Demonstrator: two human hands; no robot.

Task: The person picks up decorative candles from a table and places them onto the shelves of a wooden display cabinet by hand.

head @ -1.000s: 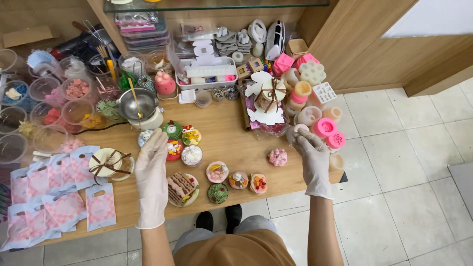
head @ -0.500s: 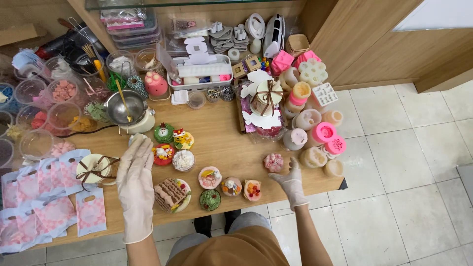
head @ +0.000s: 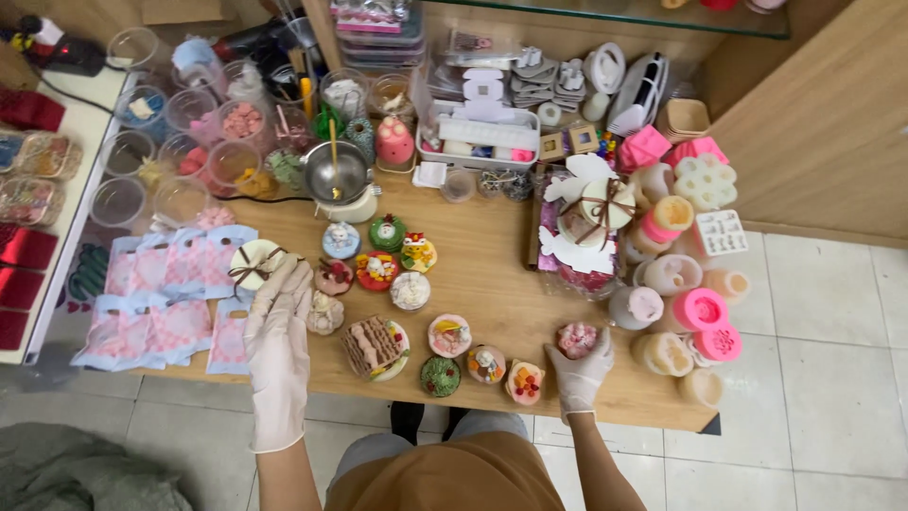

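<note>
Fingers (head: 579,364) of the gloved right hand (head: 579,374) cup a small pink rosette cake (head: 577,339) on the wooden desk (head: 492,274).
That cake sits at the right end of the front row of little decorated cakes, with a fruit-topped cake (head: 524,382) just to its left; far left of it, the gloved left hand (head: 277,355) hovers flat, fingers straight and close together, beside the layered chocolate cake (head: 372,346).

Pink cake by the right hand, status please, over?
Right hand touching pink cake. Left hand flat, open, beside ribboned round box. Nothing between.
</note>
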